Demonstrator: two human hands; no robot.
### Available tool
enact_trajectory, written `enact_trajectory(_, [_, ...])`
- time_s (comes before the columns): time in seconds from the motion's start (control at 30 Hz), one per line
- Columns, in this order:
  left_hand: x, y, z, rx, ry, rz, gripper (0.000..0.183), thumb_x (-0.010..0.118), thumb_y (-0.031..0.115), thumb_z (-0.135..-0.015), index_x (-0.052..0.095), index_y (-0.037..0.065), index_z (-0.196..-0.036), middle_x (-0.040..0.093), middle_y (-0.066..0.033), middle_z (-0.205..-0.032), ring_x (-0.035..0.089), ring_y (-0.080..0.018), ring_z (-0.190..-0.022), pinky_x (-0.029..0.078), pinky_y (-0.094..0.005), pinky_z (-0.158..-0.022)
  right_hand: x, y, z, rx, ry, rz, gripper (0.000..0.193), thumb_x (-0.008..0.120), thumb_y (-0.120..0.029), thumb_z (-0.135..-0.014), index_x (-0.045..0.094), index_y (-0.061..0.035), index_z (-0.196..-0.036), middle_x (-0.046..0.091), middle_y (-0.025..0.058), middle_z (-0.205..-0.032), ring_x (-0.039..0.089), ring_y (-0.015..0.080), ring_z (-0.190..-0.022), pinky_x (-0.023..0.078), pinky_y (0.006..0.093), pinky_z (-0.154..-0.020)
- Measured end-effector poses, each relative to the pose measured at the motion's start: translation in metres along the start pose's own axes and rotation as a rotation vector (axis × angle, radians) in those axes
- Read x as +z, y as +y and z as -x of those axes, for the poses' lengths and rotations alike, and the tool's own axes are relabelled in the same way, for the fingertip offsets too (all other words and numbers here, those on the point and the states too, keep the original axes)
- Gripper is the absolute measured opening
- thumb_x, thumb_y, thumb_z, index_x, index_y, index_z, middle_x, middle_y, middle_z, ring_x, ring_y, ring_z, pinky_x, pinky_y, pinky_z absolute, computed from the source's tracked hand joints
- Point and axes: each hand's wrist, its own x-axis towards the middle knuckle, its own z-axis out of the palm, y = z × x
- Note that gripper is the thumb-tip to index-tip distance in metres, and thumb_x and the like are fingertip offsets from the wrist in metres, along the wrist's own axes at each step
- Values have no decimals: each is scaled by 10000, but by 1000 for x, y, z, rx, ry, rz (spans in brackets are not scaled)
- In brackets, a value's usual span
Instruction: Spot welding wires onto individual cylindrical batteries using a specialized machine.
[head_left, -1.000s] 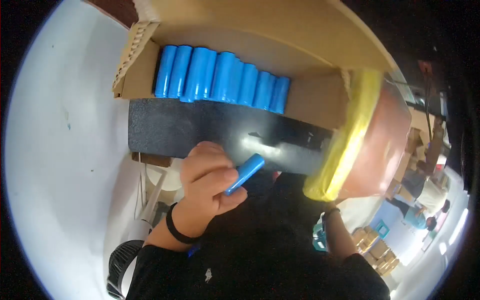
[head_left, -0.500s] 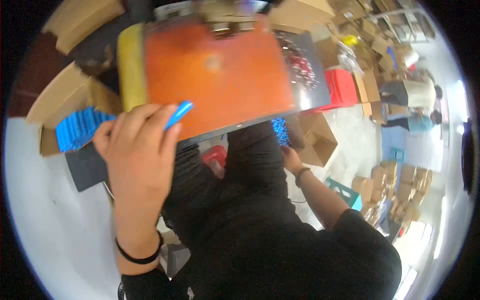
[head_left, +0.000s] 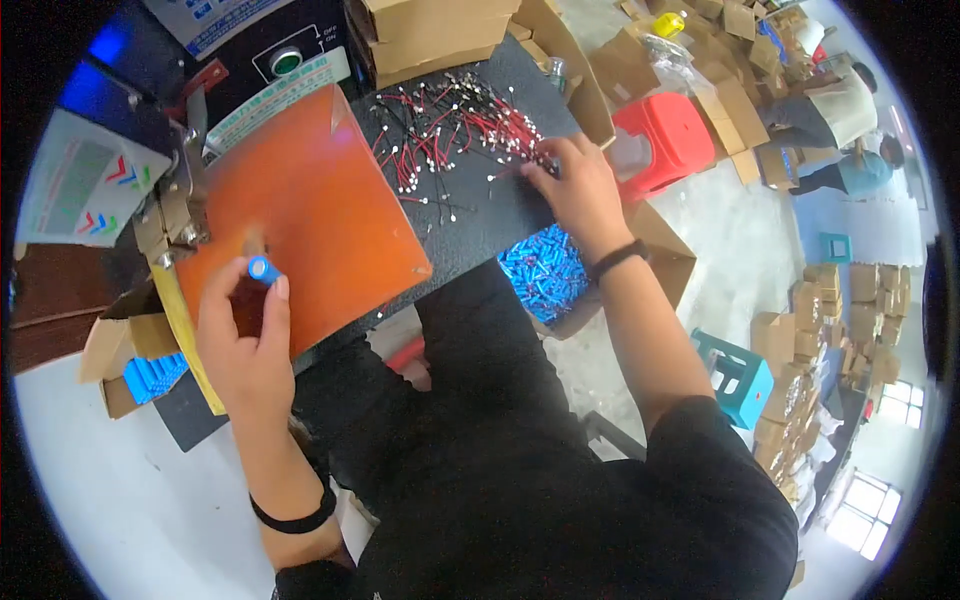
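Note:
My left hand pinches a blue cylindrical battery cell between thumb and fingers, its metal end showing. It hovers over an orange sheet on the bench, close to the metal parts of a machine. At the right end of a loose pile of red and black wire leads with white tips, my right hand has its thumb and fingers closed on some of the leads. How many it grips is hidden. The pile lies on the dark bench top.
Below the bench's right edge, a box holds many blue cells. More cells sit in a carton at the left. A red stool, a teal stool and cartons stand to the right. Two people are farther off.
My right hand has risen from beside the box of blue cells to the wire leads. My left hand still holds its cell, now with the end facing up. The view has turned.

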Motion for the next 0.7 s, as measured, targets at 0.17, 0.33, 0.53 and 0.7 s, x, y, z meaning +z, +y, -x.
enact_trajectory(0.17, [-8,-2,1,163,51,-221,304,720,66,-846,597,-9,-1114,635,-135,-1053,625,-241,-941,495,-341,-852,5,-8,-21,-6,-60,108,161,678,-202,-832,675,-44,-859,623,141,-871,612,347,-880,498,441,-779])
enact_trajectory(0.33, [-11,-4,9,162,-1,-253,307,716,90,-860,601,-7,-1128,642,-103,-997,618,-189,-893,498,-324,-813,1,-12,-11,-1,-172,296,225,670,-286,-828,622,-83,-914,617,89,-908,619,292,-907,486,417,-764])
enact_trajectory(0.53, [-14,6,10,103,-56,-145,291,705,74,-869,597,-3,-1128,640,-87,-980,623,-171,-881,499,-309,-811,-32,-32,-29,15,-39,154,124,634,-198,-856,644,-76,-840,635,120,-855,640,324,-865,518,441,-744])
enact_trajectory(0.7, [-20,11,4,121,-64,-178,305,708,109,-873,609,-7,-1137,645,-107,-999,629,-187,-897,496,-315,-820,-78,-59,-51,-161,80,-11,120,624,-165,-884,673,-61,-917,656,129,-881,641,325,-865,514,421,-745])
